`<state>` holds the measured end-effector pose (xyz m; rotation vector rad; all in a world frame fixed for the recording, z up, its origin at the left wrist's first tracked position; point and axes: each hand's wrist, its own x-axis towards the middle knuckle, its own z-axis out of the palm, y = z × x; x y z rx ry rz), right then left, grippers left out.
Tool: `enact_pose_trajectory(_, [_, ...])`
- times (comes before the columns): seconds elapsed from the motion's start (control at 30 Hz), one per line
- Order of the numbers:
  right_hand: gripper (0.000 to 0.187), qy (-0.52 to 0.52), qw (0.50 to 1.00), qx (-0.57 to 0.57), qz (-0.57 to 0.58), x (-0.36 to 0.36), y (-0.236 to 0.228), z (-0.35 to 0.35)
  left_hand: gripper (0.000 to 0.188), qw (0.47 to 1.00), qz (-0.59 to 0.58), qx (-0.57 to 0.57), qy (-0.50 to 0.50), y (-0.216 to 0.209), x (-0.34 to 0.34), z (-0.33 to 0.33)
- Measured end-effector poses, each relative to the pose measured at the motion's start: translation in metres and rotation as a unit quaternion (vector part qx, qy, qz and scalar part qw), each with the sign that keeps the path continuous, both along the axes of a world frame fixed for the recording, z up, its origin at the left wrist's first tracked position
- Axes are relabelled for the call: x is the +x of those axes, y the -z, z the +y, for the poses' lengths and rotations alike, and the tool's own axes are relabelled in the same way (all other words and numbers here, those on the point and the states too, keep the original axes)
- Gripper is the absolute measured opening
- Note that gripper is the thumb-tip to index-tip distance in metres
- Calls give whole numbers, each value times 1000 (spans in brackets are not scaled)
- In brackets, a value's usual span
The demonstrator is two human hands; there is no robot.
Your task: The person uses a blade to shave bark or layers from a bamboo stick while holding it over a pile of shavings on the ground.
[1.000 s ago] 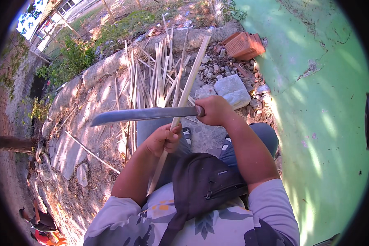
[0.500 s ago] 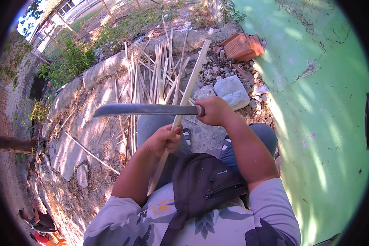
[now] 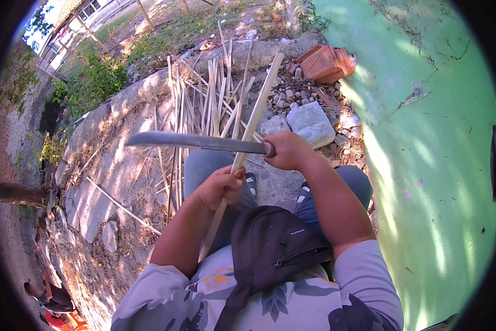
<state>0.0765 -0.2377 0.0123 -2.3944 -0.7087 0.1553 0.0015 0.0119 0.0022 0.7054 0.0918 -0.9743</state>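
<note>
My left hand [image 3: 223, 187] is closed round a long pale wooden strip [image 3: 263, 94], which slants from near my chest up and away to the right. In my right hand [image 3: 287, 150] is the handle of a machete [image 3: 198, 141]. Its long grey blade points left and crosses over the strip just above my left hand; whether its edge touches the wood I cannot tell. Beyond my knees lies a loose heap of split pale strips [image 3: 215, 105].
A white stone block [image 3: 310, 123] and rubble lie beyond my right hand, with stacked orange roof tiles [image 3: 327, 64] behind. At right stands a green wall [image 3: 424, 165]. A black bag [image 3: 275, 248] hangs across my chest. One thin stick [image 3: 121, 205] lies at left.
The machete's tip has tilted up a little, so the blade now slopes down toward its handle. The strip and both hands stay nearly in place.
</note>
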Motion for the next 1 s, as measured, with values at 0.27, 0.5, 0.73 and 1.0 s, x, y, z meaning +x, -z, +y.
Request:
enact_pose_trajectory(0.27, [17, -13, 1000, 4, 9, 12, 20, -9, 20, 998, -15, 57, -15, -5, 2, -11])
enact_pose_trajectory(0.5, [17, -19, 1000, 0, -17, 0, 2, 3, 22, 1000, -1, -21, -6, 2, 2, 2])
enact_pose_trajectory(0.73, [18, 4, 1000, 27, 9, 11, 26, -9, 23, 1000, 8, 2, -7, 1, 5, -6])
enact_pose_trajectory(1.0, [21, -22, 998, -7, -54, 1, 4, 3, 22, 999, 12, -37, -9, 2, 2, 1])
